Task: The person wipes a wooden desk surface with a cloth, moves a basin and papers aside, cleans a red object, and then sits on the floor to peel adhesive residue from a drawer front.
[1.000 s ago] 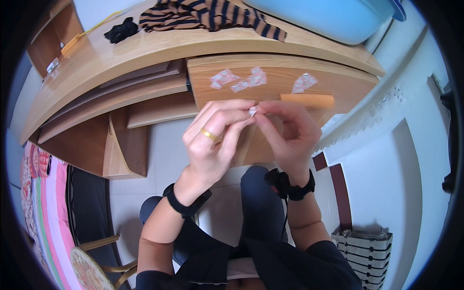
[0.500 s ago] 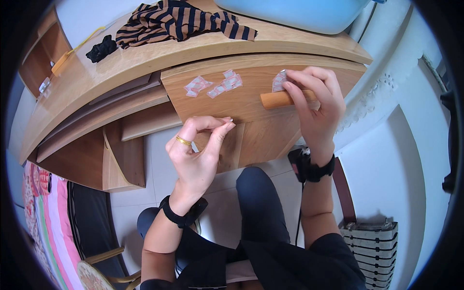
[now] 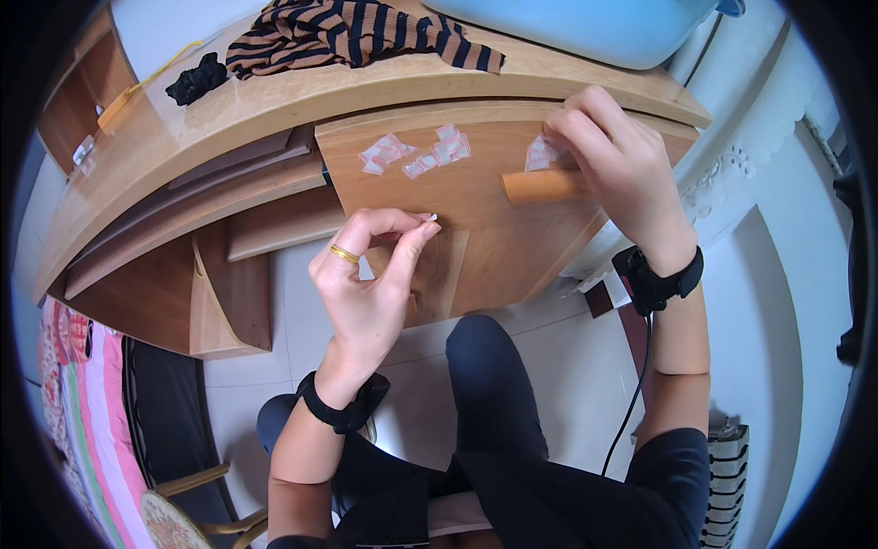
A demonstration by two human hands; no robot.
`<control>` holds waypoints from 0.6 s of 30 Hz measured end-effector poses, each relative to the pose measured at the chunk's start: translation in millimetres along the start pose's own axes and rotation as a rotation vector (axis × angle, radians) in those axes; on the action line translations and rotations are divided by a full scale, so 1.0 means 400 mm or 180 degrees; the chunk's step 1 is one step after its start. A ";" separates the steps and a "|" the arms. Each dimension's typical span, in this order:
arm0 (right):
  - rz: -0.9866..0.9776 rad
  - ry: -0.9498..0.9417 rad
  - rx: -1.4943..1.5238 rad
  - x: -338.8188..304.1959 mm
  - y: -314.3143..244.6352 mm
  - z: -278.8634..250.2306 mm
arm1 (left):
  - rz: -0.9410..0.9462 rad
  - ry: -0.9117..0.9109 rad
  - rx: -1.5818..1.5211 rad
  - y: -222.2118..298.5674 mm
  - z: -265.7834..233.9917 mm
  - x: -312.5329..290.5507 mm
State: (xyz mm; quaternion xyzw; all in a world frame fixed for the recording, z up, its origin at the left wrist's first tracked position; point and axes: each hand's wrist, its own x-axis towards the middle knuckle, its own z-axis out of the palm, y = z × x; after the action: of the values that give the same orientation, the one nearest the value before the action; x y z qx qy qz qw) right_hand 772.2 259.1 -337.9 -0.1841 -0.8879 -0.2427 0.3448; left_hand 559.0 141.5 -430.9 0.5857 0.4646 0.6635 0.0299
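On the wooden cabinet front (image 3: 476, 192) are clusters of small torn sticker remnants, white with pinkish-red edges: a left patch (image 3: 385, 153), a middle patch (image 3: 440, 154) and a right patch (image 3: 541, 153). My right hand (image 3: 622, 156) is at the right patch, its fingers curled and pressed together at the upper edge; the fingertips are partly hidden, so what they grip cannot be made out. Just below that patch runs an orange-brown wooden handle (image 3: 547, 187), its right end behind my hand. My left hand (image 3: 370, 261) is raised before the cabinet, thumb and forefinger pinching a tiny white scrap (image 3: 433, 217).
A striped knit garment (image 3: 357, 37), a black cloth bundle (image 3: 197, 80) and a blue plastic tub (image 3: 585, 27) rest on the desk top (image 3: 293, 101). Open shelves (image 3: 274, 220) lie at left. A chair (image 3: 183, 512) stands lower left, beside a striped bedcover (image 3: 96, 403).
My right hand has shifted up and right, its fingers turning over from the right patch's side to its upper edge. My left hand stays nearly in place, still pinching the white scrap.
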 end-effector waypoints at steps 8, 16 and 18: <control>-0.0335 0.0506 -0.0701 0.002 0.012 0.057 | 0.0096 0.0165 0.0036 0.004 0.010 0.005; -0.0279 0.0766 -0.0280 -0.031 0.028 0.075 | -0.0305 0.0190 0.0078 -0.026 0.008 0.010; -0.0178 0.0844 -0.0126 -0.038 0.027 0.073 | -0.0294 0.0190 0.0069 -0.033 0.007 0.011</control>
State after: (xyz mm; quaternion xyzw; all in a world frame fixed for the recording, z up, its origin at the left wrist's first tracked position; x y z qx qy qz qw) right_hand 773.0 281.7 -364.2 -0.1323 -0.8344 -0.2918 0.4485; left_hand 553.4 153.2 -436.3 0.5439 0.4989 0.6735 0.0402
